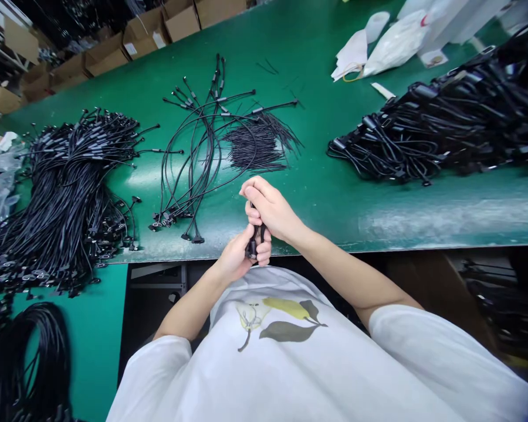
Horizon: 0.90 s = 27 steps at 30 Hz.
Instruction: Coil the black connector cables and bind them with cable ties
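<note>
Both my hands meet at the near edge of the green table (334,193), close to my chest. My left hand (242,253) is closed around the lower end of a folded black cable (251,249), its connector showing between the fingers. My right hand (268,206) is closed in a fist just above it, gripping the upper part of the same cable. Straight ahead on the table lie several loose black cables (202,152) and a small heap of thin black ties (255,146).
A big pile of black cables (66,193) covers the left of the table, and a pile of bundled cables (457,123) the right. White plastic bags (391,41) lie at the far right. Cardboard boxes (145,35) line the far edge. More cable coils (26,357) sit at lower left.
</note>
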Each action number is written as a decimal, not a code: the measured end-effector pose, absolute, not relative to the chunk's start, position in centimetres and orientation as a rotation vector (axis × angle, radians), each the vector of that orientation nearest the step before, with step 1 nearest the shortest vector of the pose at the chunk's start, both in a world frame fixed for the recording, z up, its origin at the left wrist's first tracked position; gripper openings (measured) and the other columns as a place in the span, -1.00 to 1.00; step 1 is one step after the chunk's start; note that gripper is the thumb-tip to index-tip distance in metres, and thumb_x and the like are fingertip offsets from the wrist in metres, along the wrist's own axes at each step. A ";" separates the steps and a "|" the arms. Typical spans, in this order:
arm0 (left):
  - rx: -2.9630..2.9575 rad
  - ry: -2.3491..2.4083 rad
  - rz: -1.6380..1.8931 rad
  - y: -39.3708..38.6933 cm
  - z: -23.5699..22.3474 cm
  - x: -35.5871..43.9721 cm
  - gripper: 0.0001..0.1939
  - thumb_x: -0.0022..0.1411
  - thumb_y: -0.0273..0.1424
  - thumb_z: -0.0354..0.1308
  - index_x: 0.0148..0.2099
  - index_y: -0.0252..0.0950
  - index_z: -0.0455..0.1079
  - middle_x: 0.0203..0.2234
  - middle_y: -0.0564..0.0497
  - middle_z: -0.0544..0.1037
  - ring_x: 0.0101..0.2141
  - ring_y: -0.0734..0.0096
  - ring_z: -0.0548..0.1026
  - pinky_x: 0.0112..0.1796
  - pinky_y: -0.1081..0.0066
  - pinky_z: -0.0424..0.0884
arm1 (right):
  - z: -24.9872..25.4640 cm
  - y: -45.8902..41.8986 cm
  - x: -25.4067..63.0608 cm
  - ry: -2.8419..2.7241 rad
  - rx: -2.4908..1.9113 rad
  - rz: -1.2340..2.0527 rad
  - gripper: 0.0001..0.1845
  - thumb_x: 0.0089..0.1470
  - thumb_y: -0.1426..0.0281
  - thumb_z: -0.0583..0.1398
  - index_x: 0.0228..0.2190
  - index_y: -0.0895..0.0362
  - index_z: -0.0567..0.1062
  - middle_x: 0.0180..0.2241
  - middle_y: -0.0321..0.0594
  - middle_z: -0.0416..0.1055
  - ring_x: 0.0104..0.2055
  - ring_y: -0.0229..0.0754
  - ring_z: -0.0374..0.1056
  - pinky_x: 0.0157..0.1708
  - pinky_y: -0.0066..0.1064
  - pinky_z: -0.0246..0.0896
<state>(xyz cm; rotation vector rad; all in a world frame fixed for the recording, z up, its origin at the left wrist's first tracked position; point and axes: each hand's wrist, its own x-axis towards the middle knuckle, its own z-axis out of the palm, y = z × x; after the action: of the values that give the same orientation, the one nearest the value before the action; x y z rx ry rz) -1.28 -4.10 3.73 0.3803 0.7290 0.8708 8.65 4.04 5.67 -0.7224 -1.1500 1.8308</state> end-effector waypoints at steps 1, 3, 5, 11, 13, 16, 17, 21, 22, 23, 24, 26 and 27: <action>0.359 0.725 0.871 -4.0 3.9 -1.3 -0.60 0.29 -0.07 0.04 -0.30 -0.34 0.35 -0.61 0.13 0.16 -0.62 0.58 0.17 -0.58 0.55 0.17 | 5.7 4.1 8.7 -1.120 -0.721 1.818 -0.72 0.16 0.15 0.17 -0.37 0.08 0.27 -0.51 -0.43 0.13 -0.65 -0.48 -0.02 -0.73 -0.63 -0.09; 0.335 0.737 0.879 -3.9 4.2 -1.2 -0.65 0.28 -0.13 0.08 -0.29 -0.35 0.37 -0.59 0.11 0.18 -0.59 0.57 0.19 -0.57 0.54 0.19 | 5.6 4.2 8.6 -1.073 -0.705 1.803 -0.68 0.12 0.12 0.20 -0.38 0.09 0.28 -0.42 -0.38 0.18 -0.63 -0.49 -0.01 -0.74 -0.64 -0.11; 0.321 0.746 0.897 -3.9 4.3 -1.0 -0.70 0.26 -0.18 0.14 -0.32 -0.35 0.35 -0.60 0.13 0.15 -0.59 0.58 0.18 -0.56 0.55 0.18 | 5.4 4.3 8.6 -1.089 -0.677 1.843 -0.67 0.12 0.09 0.20 -0.37 0.09 0.29 -0.44 -0.39 0.18 -0.64 -0.49 -0.02 -0.75 -0.63 -0.12; 0.329 0.794 0.997 -3.7 3.5 -0.8 -0.69 0.27 -0.20 0.14 -0.39 -0.33 0.30 -0.63 0.18 0.04 -0.63 0.62 0.07 -0.60 0.61 0.07 | 4.6 5.4 10.4 -1.518 -0.804 1.525 -0.71 0.22 0.12 0.09 -0.26 0.09 0.33 -0.35 -0.25 0.31 -0.36 -0.24 0.34 -0.35 -0.37 0.34; 0.291 0.829 1.164 -3.0 3.3 -1.3 -0.73 0.33 -0.25 0.07 -0.37 -0.32 0.29 -0.59 0.16 0.08 -0.58 0.60 0.15 -0.54 0.60 0.17 | 4.6 5.1 11.4 -1.756 -0.867 1.031 -0.73 0.22 0.19 0.10 -0.16 0.12 0.38 -0.17 -0.11 0.34 -0.14 -0.13 0.34 -0.12 -0.25 0.30; 0.233 0.902 1.408 -1.5 3.3 -2.1 -0.75 0.39 -0.27 -0.03 -0.33 -0.28 0.26 -0.53 0.12 0.16 -0.48 0.57 0.26 -0.37 0.57 0.30 | 3.9 3.4 11.9 -2.102 -0.830 0.534 -0.69 0.23 0.21 0.10 -0.12 0.16 0.42 -0.18 -0.05 0.39 -0.13 -0.07 0.32 -0.12 -0.26 0.25; 0.229 0.939 1.444 -1.0 3.3 -2.2 -0.75 0.39 -0.26 -0.04 -0.32 -0.26 0.26 -0.51 0.11 0.18 -0.46 0.56 0.28 -0.33 0.56 0.31 | 3.4 2.7 11.6 -2.208 -0.806 0.457 -0.66 0.23 0.19 0.10 -0.12 0.18 0.43 -0.21 -0.05 0.41 -0.17 -0.06 0.33 -0.17 -0.27 0.25; 0.195 1.025 1.483 -0.1 3.5 -2.1 -0.75 0.38 -0.25 -0.05 -0.31 -0.26 0.26 -0.49 0.11 0.24 -0.46 0.57 0.30 -0.28 0.55 0.31 | 1.1 0.9 9.2 -2.331 -0.894 0.260 -0.62 0.27 0.23 0.05 -0.05 0.24 0.43 -0.24 -0.01 0.45 -0.24 -0.07 0.34 -0.28 -0.28 0.22; 0.174 1.032 1.492 0.0 3.4 -2.1 -0.75 0.38 -0.26 -0.07 -0.32 -0.27 0.27 -0.50 0.11 0.26 -0.47 0.57 0.31 -0.29 0.55 0.31 | 0.7 0.8 8.7 -2.324 -0.912 0.226 -0.64 0.28 0.27 0.03 -0.06 0.23 0.44 -0.25 0.00 0.45 -0.25 -0.07 0.34 -0.28 -0.27 0.21; 0.153 1.045 1.495 0.0 3.4 -2.1 -0.73 0.38 -0.27 -0.09 -0.33 -0.28 0.28 -0.51 0.11 0.27 -0.48 0.57 0.31 -0.30 0.54 0.31 | 0.5 0.8 8.2 -2.324 -0.908 0.193 -0.66 0.28 0.31 0.02 -0.07 0.22 0.45 -0.24 0.00 0.45 -0.25 -0.08 0.34 -0.29 -0.26 0.20; 0.139 1.061 1.493 0.1 3.4 -2.2 -0.71 0.37 -0.27 -0.11 -0.34 -0.30 0.29 -0.52 0.10 0.29 -0.49 0.56 0.32 -0.32 0.54 0.31 | 0.4 0.9 7.9 -2.334 -0.880 0.160 -0.68 0.28 0.35 0.01 -0.09 0.21 0.46 -0.23 0.01 0.45 -0.26 -0.08 0.33 -0.28 -0.25 0.20; 0.144 1.083 1.466 0.2 3.3 -2.7 -0.68 0.35 -0.28 -0.13 -0.35 -0.32 0.32 -0.54 0.08 0.31 -0.51 0.55 0.32 -0.36 0.53 0.30 | 0.6 1.2 7.6 -2.385 -0.761 0.092 -0.69 0.27 0.46 -0.03 -0.12 0.18 0.48 -0.22 -0.01 0.46 -0.25 -0.10 0.33 -0.25 -0.25 0.20; 0.162 1.078 1.436 0.2 3.2 -3.1 -0.68 0.34 -0.29 -0.12 -0.36 -0.33 0.32 -0.55 0.08 0.31 -0.52 0.55 0.32 -0.39 0.53 0.29 | 0.8 1.4 7.7 -2.423 -0.671 0.067 -0.68 0.26 0.50 -0.04 -0.15 0.16 0.48 -0.24 -0.04 0.47 -0.25 -0.11 0.33 -0.23 -0.25 0.20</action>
<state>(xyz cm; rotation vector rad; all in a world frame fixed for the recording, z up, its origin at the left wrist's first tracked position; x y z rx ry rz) -3.05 0.20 3.23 0.1624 1.0777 1.4356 7.69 1.43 0.76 -0.6710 -2.4234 0.0671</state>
